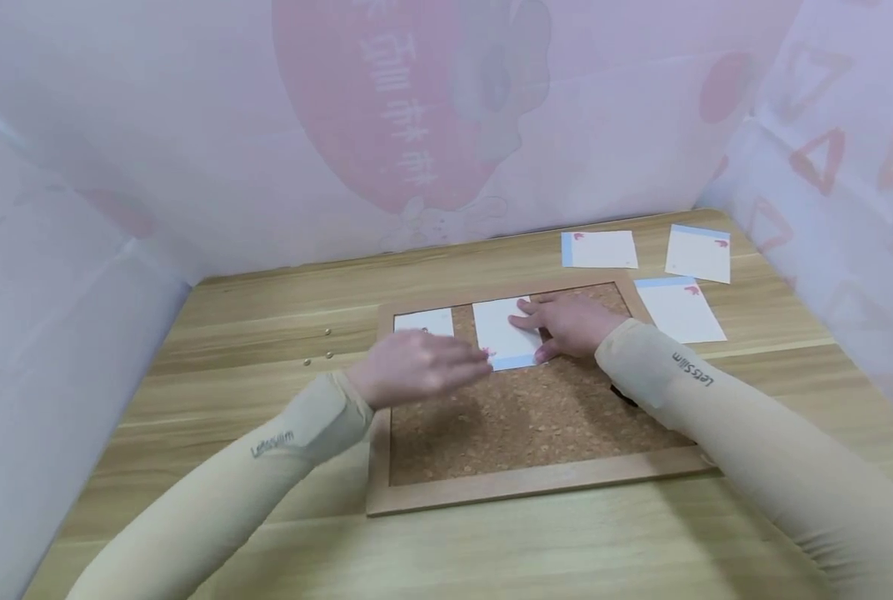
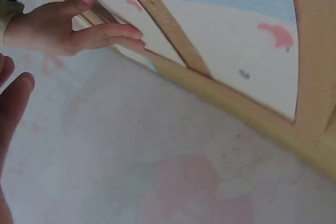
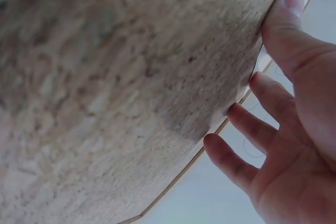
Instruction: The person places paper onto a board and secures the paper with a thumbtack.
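Observation:
A wood-framed cork board (image 1: 536,425) lies on the table. Spread and fairly straight, the fingers of my right hand (image 1: 574,323) rest on a white card (image 1: 501,329) with a blue strip and a pink mark, placed on the cork. My left hand (image 1: 420,365) is blurred; its fingers are extended above the board, near the left edge of that card, and nothing shows in them. Partly hidden behind it is another card (image 1: 439,319) at the board's upper left. The left wrist view shows a small pin (image 2: 244,74) on this other card.
Several small metal pins (image 1: 328,332) lie on the table left of the board. Three loose cards, among them one at the far right (image 1: 699,252), lie beyond the board's upper right corner. Printed fabric walls (image 1: 214,150) enclose the table's back and sides.

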`<action>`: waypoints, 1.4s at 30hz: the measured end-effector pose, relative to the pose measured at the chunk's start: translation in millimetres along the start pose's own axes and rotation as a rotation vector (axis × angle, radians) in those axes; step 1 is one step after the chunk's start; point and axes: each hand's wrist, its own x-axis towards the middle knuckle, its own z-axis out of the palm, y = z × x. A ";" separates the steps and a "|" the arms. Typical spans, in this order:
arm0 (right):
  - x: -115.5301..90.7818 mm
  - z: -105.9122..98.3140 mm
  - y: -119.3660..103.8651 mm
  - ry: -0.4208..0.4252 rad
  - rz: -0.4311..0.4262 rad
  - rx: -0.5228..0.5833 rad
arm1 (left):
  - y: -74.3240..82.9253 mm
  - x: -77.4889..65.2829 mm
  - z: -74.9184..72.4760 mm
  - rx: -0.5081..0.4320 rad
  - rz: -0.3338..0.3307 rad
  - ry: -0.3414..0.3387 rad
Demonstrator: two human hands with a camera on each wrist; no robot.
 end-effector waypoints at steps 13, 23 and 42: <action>2.1 -1.3 -0.2 -0.001 0.011 0.006 | -78.4 31.9 73.9 -1.199 -1.159 -0.305; 3.7 -1.3 -3.4 -0.011 0.020 -0.017 | -98.8 50.0 98.2 -1.118 -1.246 -0.498; 1.9 -0.3 -2.0 0.034 0.015 -0.026 | -87.0 67.9 107.3 -1.203 -1.503 -0.473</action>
